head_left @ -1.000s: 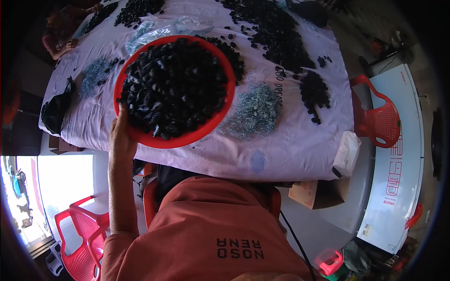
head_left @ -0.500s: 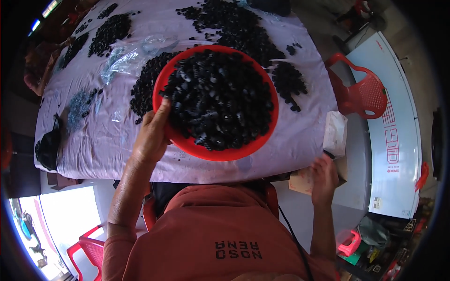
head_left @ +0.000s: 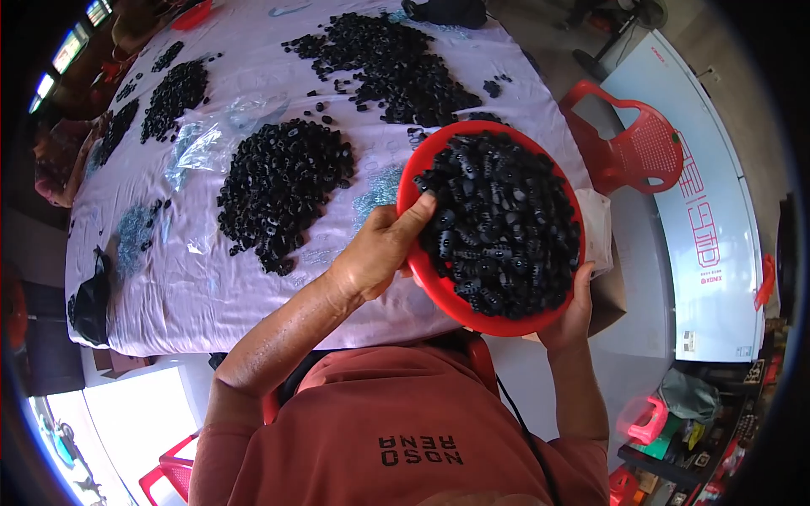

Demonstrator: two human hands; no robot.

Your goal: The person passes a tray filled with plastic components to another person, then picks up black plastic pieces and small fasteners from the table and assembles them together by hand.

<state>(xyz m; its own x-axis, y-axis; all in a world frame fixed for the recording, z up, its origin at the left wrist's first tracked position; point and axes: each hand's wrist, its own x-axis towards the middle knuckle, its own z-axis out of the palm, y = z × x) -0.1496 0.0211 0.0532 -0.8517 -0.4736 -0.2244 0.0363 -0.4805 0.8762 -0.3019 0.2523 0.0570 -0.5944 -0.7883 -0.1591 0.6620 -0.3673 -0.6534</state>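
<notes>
Between my two hands is a round red basin (head_left: 580,228), filled with small black plastic-looking parts (head_left: 502,223). It is over the table's right front corner, tilted toward me. My left hand (head_left: 384,249) grips its left rim, thumb on the inside and fingers underneath. At the lower right rim, my right hand (head_left: 572,314) is closed on the basin's edge, most of its fingers hidden below. A large heap of the same black parts (head_left: 285,185) lies on the pale cloth (head_left: 181,278) left of the basin.
More black heaps (head_left: 392,72) cover the far table. Clear plastic bags (head_left: 207,148) and bluish clear bits (head_left: 135,236) lie about. A black bag (head_left: 90,299) is at the left edge. A red chair (head_left: 637,143), a tissue pack (head_left: 596,223) and a white freezer (head_left: 704,202) stand right.
The basin has moved right and slightly toward me, uncovering the heap on the cloth. My right hand, free before, has taken hold of the basin's right side.
</notes>
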